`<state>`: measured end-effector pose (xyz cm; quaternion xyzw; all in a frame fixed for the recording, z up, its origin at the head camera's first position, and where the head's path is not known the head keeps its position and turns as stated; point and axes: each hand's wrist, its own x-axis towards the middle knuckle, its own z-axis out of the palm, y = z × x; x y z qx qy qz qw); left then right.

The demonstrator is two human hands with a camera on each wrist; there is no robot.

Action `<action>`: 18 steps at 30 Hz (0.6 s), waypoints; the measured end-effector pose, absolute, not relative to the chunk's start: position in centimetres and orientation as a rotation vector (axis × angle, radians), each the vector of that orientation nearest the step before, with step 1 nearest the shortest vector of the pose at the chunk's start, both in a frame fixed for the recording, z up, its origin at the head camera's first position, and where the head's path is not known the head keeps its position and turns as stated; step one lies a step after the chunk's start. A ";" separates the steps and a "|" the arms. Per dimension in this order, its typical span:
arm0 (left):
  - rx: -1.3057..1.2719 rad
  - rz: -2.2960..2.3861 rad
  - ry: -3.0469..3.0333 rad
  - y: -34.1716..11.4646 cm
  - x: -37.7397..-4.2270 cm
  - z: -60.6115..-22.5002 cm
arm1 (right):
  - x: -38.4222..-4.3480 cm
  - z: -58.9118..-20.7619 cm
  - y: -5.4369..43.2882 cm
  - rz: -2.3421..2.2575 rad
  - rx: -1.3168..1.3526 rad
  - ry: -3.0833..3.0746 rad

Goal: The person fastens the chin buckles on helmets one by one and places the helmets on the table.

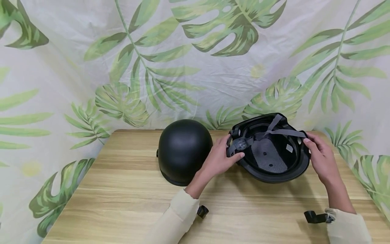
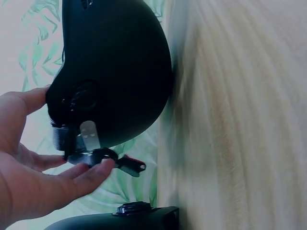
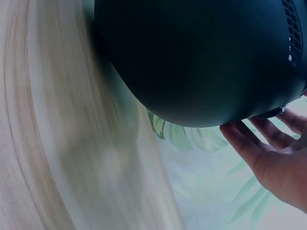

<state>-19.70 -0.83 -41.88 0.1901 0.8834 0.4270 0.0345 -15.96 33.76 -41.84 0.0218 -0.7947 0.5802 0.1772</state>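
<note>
A black helmet point(image 1: 268, 156) is held tilted at the right of the table, its hollow inside with grey padding facing up toward me. My left hand point(image 1: 220, 154) grips its left rim, thumb and fingers beside the dark adjuster piece point(image 1: 241, 144) and straps. On the opposite rim, my right hand point(image 1: 324, 159) holds with the thumb on top. Grey chin straps point(image 1: 287, 132) cross the opening. The left wrist view shows the smooth outer shell point(image 2: 120, 72) close over the wood. In the right wrist view, fingers point(image 3: 244, 143) touch the shell's lower side.
A second black helmet point(image 1: 184, 149) stands dome up just left of my left forearm. The light wooden table point(image 1: 122, 189) meets a leaf-patterned cloth point(image 1: 182, 67) behind and at both sides. Small black mounts point(image 1: 202, 211) stick out from both sleeves.
</note>
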 end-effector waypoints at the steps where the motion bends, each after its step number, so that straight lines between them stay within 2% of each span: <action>1: 0.576 1.328 2.718 -0.8 -19.7 -42.0 | -16.0 -41.9 33.9 1.696 0.072 -2.227; 9: 0.488 1.509 2.656 -0.4 -19.6 -42.4 | -16.1 -42.4 34.4 1.843 0.094 -2.222; 18: 0.575 1.598 2.607 -1.0 -19.7 -41.7 | -16.3 -43.0 34.6 1.985 0.101 -2.192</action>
